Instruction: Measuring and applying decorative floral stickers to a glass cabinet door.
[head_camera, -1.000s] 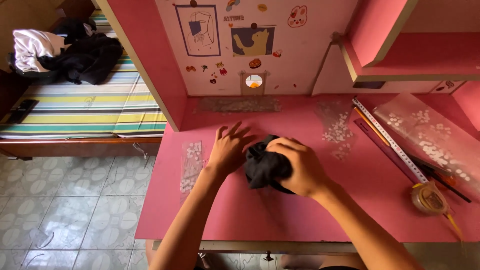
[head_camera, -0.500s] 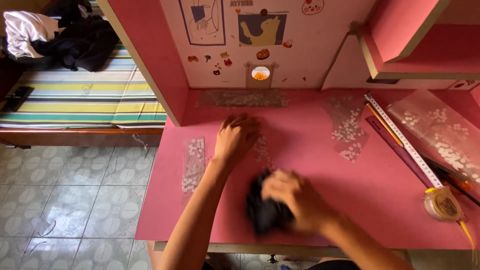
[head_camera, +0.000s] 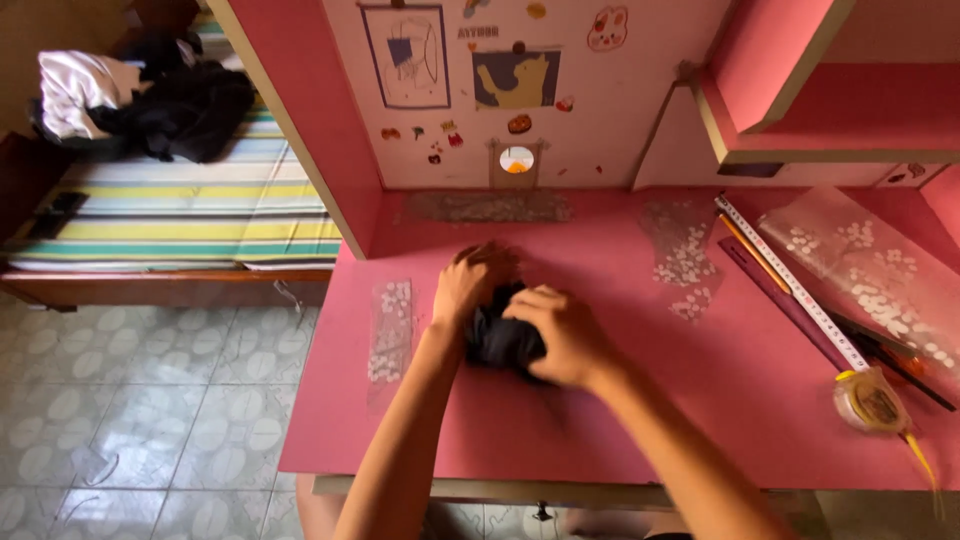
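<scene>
**Both hands on a dark cloth, mid-desk**

So the person has a bunched-up black cloth (head_camera: 497, 338) sitting on the pink desk (head_camera: 640, 420), roughly in the middle and a bit toward the near edge. The right hand (head_camera: 562, 335) is curled over the top of it, fingers clenched around the fabric, and the left hand (head_camera: 470, 285) presses against its far-left side, fingers bent onto it too. So both are grasping the cloth, neither one loose.

Off to the right there's an extended tape measure (head_camera: 800, 295) with its yellow case (head_camera: 872, 400), well apart from the hands. Clear plastic strips with white dots lie around, one (head_camera: 388, 328) just left of the left forearm.

For handling a wad like this well, I'd say keep the cloth flat against the desk, with even pressure from both palms, and steer wide of those loose strips so they don't get dragged along.
</scene>
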